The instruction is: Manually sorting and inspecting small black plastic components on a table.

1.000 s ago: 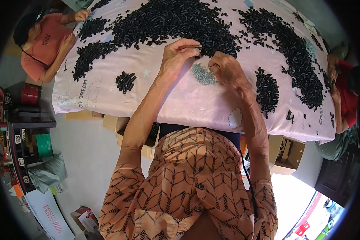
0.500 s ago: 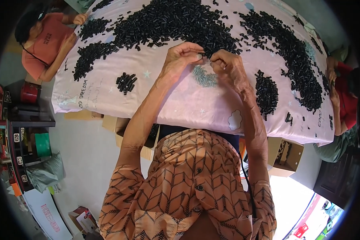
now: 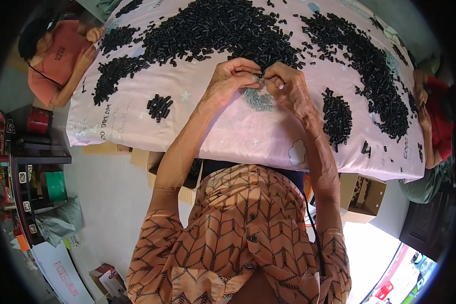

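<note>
My left hand (image 3: pixel 234 77) is closed in a pinch, and a small black cylindrical piece (image 3: pixel 260 76) shows at its fingertips. Close against it on the right, my right hand (image 3: pixel 289 85) is also pinched, with its fingertips meeting the left ones; what it grips is too small to make out. Just below the hands lies a small heap of thin, clear-greenish pieces (image 3: pixel 259 101) on the pink cloth. Beyond my fingers spreads a large pile of short black cylindrical pieces (image 3: pixel 213 28).
A table with a pink printed cloth (image 3: pixel 228 137) carries smaller black heaps, one at left (image 3: pixel 159 107) and one at right (image 3: pixel 337 119). Another person (image 3: pixel 61 61) works at the left edge, and a person in red (image 3: pixel 435 121) at the right. An open cardboard box (image 3: pixel 365 197) stands below.
My two hands have come closer together, their fingertips now meeting. The left hand has shifted slightly down and right, and a black piece now shows at its fingertips.
</note>
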Action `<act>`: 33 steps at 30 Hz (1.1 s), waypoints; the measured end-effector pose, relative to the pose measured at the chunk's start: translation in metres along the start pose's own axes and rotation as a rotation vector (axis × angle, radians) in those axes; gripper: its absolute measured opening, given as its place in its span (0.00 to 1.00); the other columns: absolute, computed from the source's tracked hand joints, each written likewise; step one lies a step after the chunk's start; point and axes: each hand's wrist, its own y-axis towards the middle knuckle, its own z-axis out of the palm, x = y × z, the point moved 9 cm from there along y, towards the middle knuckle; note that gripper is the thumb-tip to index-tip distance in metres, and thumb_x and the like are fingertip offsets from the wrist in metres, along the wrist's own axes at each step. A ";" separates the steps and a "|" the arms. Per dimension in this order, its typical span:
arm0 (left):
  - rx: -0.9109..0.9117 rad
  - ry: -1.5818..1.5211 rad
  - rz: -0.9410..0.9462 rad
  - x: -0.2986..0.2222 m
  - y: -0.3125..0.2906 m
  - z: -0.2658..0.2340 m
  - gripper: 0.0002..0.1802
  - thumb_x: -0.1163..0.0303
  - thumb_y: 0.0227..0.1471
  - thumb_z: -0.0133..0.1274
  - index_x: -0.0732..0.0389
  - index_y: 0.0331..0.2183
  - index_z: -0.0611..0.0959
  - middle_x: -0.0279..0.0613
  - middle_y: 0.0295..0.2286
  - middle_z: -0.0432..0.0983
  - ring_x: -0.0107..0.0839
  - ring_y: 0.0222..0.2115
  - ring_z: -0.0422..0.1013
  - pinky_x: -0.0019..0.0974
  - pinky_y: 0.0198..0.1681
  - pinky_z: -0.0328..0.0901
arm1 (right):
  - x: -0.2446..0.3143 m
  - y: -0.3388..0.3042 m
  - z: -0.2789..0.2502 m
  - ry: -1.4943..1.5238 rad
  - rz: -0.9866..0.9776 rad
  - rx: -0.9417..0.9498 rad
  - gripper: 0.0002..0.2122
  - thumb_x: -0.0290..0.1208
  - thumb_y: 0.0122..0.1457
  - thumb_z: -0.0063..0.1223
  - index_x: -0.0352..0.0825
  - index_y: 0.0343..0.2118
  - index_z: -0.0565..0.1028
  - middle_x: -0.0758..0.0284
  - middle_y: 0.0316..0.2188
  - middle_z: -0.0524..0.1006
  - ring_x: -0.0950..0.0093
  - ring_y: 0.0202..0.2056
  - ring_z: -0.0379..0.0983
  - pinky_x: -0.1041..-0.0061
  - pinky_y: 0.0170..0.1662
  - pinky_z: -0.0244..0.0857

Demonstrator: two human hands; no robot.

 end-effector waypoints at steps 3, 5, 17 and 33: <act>-0.004 -0.037 -0.004 0.000 0.000 0.000 0.14 0.85 0.45 0.53 0.68 0.38 0.78 0.43 0.33 0.76 0.30 0.31 0.76 0.31 0.37 0.74 | 0.003 0.000 0.000 -0.007 -0.036 -0.007 0.05 0.14 0.45 0.54 0.28 0.25 0.71 0.64 0.21 0.71 0.75 0.19 0.68 0.76 0.23 0.63; -0.010 -0.039 -0.013 -0.002 -0.003 -0.003 0.14 0.85 0.45 0.54 0.68 0.38 0.78 0.44 0.33 0.76 0.31 0.30 0.76 0.31 0.36 0.74 | 0.002 0.000 0.005 -0.008 -0.050 0.000 0.05 0.14 0.45 0.54 0.29 0.25 0.71 0.64 0.21 0.71 0.74 0.20 0.69 0.76 0.23 0.63; -0.020 -0.005 -0.006 -0.002 -0.001 0.001 0.14 0.86 0.44 0.55 0.69 0.37 0.78 0.45 0.31 0.77 0.32 0.29 0.76 0.29 0.35 0.74 | 0.014 -0.001 0.003 -0.126 -0.130 -0.030 0.04 0.14 0.44 0.49 0.29 0.25 0.70 0.62 0.22 0.72 0.69 0.23 0.72 0.74 0.27 0.67; -0.032 0.104 0.031 -0.011 -0.006 0.000 0.13 0.86 0.42 0.55 0.68 0.35 0.79 0.40 0.28 0.77 0.24 0.28 0.74 0.25 0.33 0.69 | -0.045 -0.010 0.023 0.412 0.295 0.107 0.05 0.20 0.51 0.58 0.26 0.30 0.75 0.66 0.25 0.77 0.82 0.23 0.69 0.84 0.29 0.65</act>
